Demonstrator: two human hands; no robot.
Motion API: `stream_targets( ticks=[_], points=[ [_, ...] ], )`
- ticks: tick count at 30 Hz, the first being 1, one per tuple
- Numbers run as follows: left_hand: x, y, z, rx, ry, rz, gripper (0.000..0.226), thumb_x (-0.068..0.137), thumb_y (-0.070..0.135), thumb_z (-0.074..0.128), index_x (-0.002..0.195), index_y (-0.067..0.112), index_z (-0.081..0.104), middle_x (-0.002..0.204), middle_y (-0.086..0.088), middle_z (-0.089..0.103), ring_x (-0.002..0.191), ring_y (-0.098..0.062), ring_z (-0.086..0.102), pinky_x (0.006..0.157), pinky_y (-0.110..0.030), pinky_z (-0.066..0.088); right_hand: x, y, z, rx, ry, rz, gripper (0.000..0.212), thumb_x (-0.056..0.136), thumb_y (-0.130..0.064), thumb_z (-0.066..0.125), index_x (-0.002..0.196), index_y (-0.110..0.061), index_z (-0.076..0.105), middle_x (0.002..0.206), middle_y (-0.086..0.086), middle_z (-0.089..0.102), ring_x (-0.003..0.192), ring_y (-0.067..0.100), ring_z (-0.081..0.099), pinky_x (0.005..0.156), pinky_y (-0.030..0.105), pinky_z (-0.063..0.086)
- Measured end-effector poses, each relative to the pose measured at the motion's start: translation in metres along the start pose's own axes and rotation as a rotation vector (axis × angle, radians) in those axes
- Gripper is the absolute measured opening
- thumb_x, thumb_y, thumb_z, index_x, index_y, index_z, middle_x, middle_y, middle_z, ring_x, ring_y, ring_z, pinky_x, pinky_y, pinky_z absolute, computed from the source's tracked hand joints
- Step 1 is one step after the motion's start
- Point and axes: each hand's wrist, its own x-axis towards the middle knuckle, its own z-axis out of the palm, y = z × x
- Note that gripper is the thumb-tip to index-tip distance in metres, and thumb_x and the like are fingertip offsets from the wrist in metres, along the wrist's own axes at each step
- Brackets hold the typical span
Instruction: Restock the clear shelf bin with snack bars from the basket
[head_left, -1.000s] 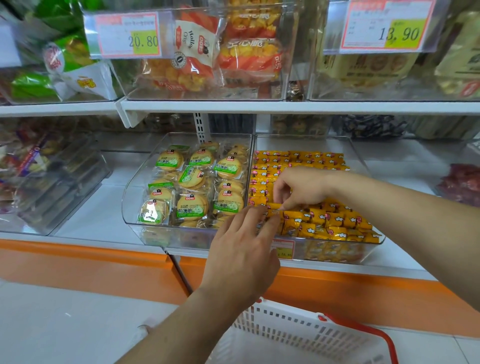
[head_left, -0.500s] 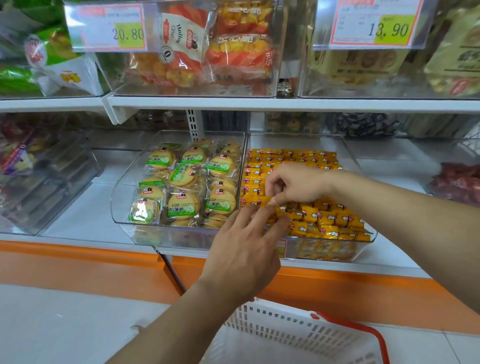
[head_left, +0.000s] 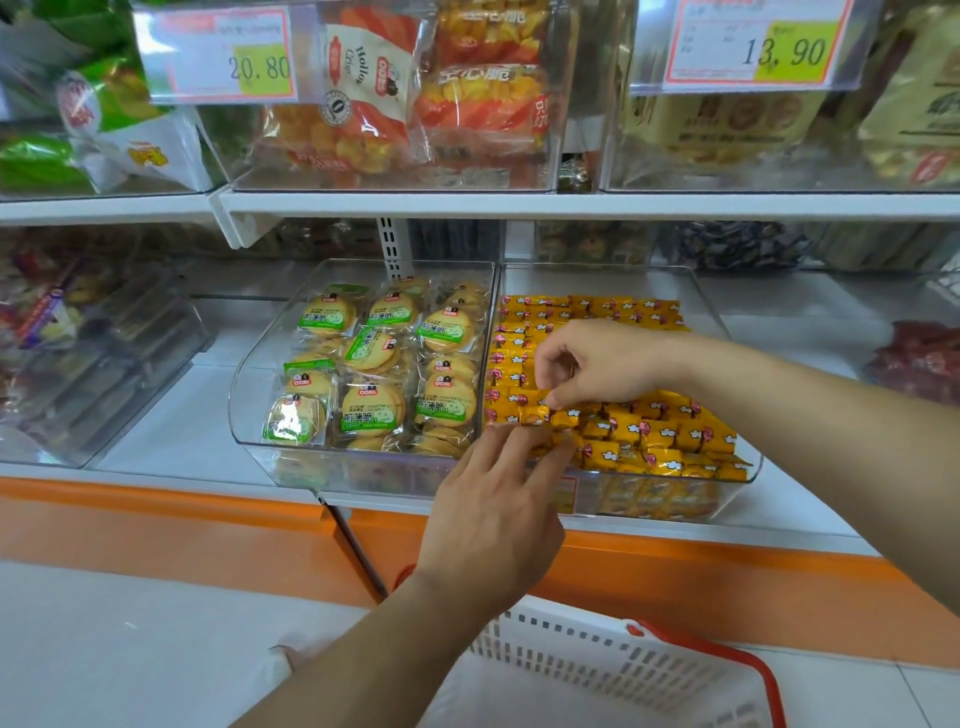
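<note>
The white shelf (head_left: 171, 441) runs across the middle of the frame with an orange strip below it, and an upper shelf (head_left: 571, 203) carries bagged snacks behind price tags reading 20.80 and 13.90. At centre right sits the clear bin (head_left: 737, 483), packed with yellow snack bars (head_left: 660, 434) in rows; touching its left wall is a second bin (head_left: 249, 405) of round biscuits (head_left: 371, 410) in green-labelled wrappers. The white basket (head_left: 597, 660) with its red handle shows at the bottom centre and right, under the left forearm; its contents cannot be seen. The left hand (head_left: 493, 514) reaches up from the bottom centre over the bin's front left corner, fingers spread and tips on the front bars, not clenched around anything I can make out. The right hand (head_left: 597, 366) comes in from the right edge, curled, with thumb and forefinger pinching the end of one bar (head_left: 535, 414) in the row near the bin's left wall. Against the frame half a second ago, both hands keep nearly the same pose over the same corner; the right hand's pinch has dropped slightly lower onto the row, and the left fingers sit a touch further forward. The whole scene has slid a little rightward and down in the frame, so less of the right price tag's bin shows.
</note>
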Motion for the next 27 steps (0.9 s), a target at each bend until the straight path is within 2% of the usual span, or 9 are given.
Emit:
stream_targets(
  ticks=[3, 7, 10, 12, 14, 16, 21, 24, 27],
  points=[
    [-0.002, 0.005, 0.006, 0.025, 0.004, 0.003, 0.057, 0.074, 0.032, 0.079, 0.129, 0.022, 0.068, 0.124, 0.001, 0.066, 0.121, -0.025, 0.061, 0.098, -0.036, 0.054, 0.0, -0.003, 0.0, -0.013, -0.011, 0.016, 0.017, 0.087, -0.024, 0.075, 0.081, -0.033, 0.062, 0.091, 0.009, 0.067, 0.082, 0.023, 0.062, 0.07, 0.034, 0.048],
    [-0.003, 0.009, 0.011, 0.037, -0.028, 0.021, 0.06, 0.075, 0.042, 0.073, 0.13, 0.02, 0.066, 0.121, -0.002, 0.066, 0.123, -0.028, 0.06, 0.106, -0.04, 0.05, -0.003, -0.003, 0.003, -0.003, -0.032, 0.039, 0.017, 0.087, -0.023, 0.073, 0.08, -0.033, 0.061, 0.079, -0.003, 0.059, 0.072, 0.012, 0.054, 0.064, 0.029, 0.044],
    [0.0, 0.007, 0.008, 0.035, -0.033, 0.024, 0.056, 0.076, 0.043, 0.072, 0.128, 0.02, 0.067, 0.12, -0.002, 0.067, 0.121, -0.026, 0.061, 0.103, -0.039, 0.052, -0.004, -0.003, 0.003, -0.02, -0.021, 0.04, 0.016, 0.088, -0.023, 0.071, 0.081, -0.033, 0.061, 0.081, -0.007, 0.058, 0.073, 0.009, 0.055, 0.063, 0.025, 0.043],
    [0.002, 0.005, 0.004, 0.013, -0.04, 0.041, 0.053, 0.08, 0.045, 0.068, 0.128, 0.022, 0.066, 0.12, 0.0, 0.066, 0.12, -0.024, 0.06, 0.101, -0.038, 0.053, -0.003, -0.005, 0.001, -0.011, 0.008, 0.045, 0.006, 0.09, -0.028, 0.07, 0.09, -0.031, 0.065, 0.09, -0.005, 0.064, 0.081, 0.012, 0.061, 0.068, 0.03, 0.05],
    [0.001, -0.002, -0.003, -0.014, -0.022, 0.066, 0.051, 0.082, 0.044, 0.066, 0.128, 0.023, 0.065, 0.124, 0.002, 0.065, 0.12, -0.02, 0.06, 0.099, -0.035, 0.053, -0.001, -0.009, 0.0, 0.025, 0.12, 0.02, 0.01, 0.091, -0.03, 0.068, 0.101, -0.03, 0.068, 0.096, -0.005, 0.067, 0.084, 0.011, 0.063, 0.074, 0.032, 0.053],
    [0.0, -0.017, -0.011, -0.044, 0.037, 0.049, 0.042, 0.084, 0.035, 0.069, 0.123, 0.021, 0.066, 0.124, 0.001, 0.066, 0.113, -0.019, 0.063, 0.093, -0.035, 0.055, 0.003, -0.016, 0.001, 0.072, 0.213, -0.045, 0.012, 0.092, -0.027, 0.066, 0.103, -0.031, 0.071, 0.095, -0.013, 0.067, 0.086, 0.001, 0.061, 0.074, 0.023, 0.049],
    [0.004, -0.049, -0.02, -0.073, 0.148, -0.165, 0.026, 0.087, 0.021, 0.075, 0.112, 0.013, 0.07, 0.111, -0.005, 0.068, 0.096, -0.026, 0.062, 0.075, -0.04, 0.056, 0.011, -0.023, 0.016, -0.021, 0.12, -0.08, 0.013, 0.093, -0.024, 0.065, 0.098, -0.032, 0.074, 0.089, -0.024, 0.066, 0.084, -0.01, 0.059, 0.067, 0.007, 0.043],
    [0.009, -0.053, -0.015, -0.062, 0.146, -0.127, 0.029, 0.089, 0.026, 0.075, 0.115, 0.013, 0.071, 0.115, -0.004, 0.067, 0.099, -0.026, 0.062, 0.076, -0.037, 0.056, 0.017, -0.019, 0.025, -0.029, 0.122, 0.024, 0.017, 0.097, -0.027, 0.06, 0.101, -0.023, 0.076, 0.091, -0.014, 0.068, 0.089, 0.009, 0.062, 0.074, 0.024, 0.05],
    [0.015, -0.052, -0.014, -0.088, 0.142, -0.078, 0.029, 0.09, 0.026, 0.076, 0.116, 0.013, 0.073, 0.118, -0.002, 0.069, 0.101, -0.026, 0.064, 0.074, -0.037, 0.058, 0.026, -0.024, 0.027, 0.028, 0.013, 0.116, 0.021, 0.097, -0.026, 0.057, 0.09, -0.019, 0.076, 0.089, 0.002, 0.072, 0.087, 0.026, 0.063, 0.075, 0.04, 0.053]
  ],
)
